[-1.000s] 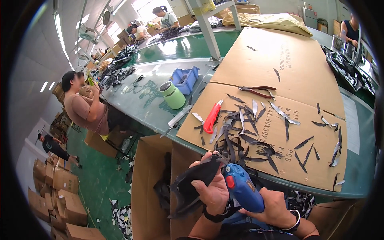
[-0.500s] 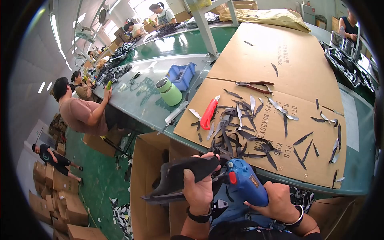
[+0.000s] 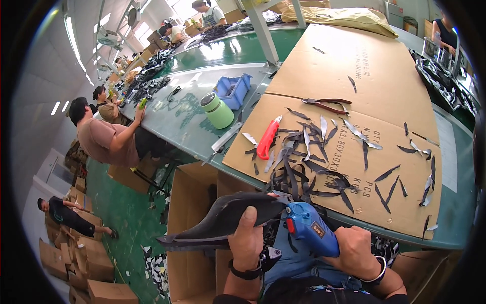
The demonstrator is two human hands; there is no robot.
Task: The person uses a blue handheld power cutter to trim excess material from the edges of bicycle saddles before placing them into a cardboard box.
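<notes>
My left hand (image 3: 247,242) is closed on a curved black sheet piece (image 3: 215,217), its thumb lying over the upper face. The piece stretches out to the left above an open carton. Its right end reaches the head of a blue handheld power tool (image 3: 315,232) with a red button. My right hand (image 3: 357,252) is wrapped round the tool's handle. Where piece and tool meet, the tool's working tip is hidden. Just beyond, black and grey cut strips (image 3: 289,177) lie heaped on a cardboard sheet (image 3: 314,76) covering part of the table.
On the cardboard rest a red utility knife (image 3: 268,138) and dark-handled pliers (image 3: 328,105). A green canister (image 3: 217,111) and a blue bin (image 3: 234,91) stand on the table to the left. Below the table edge sits the open carton (image 3: 190,263). A person (image 3: 104,134) works at the left.
The black piece has swung out farther left and shows more of its broad face. My left hand has shifted with it. The tool has barely moved.
</notes>
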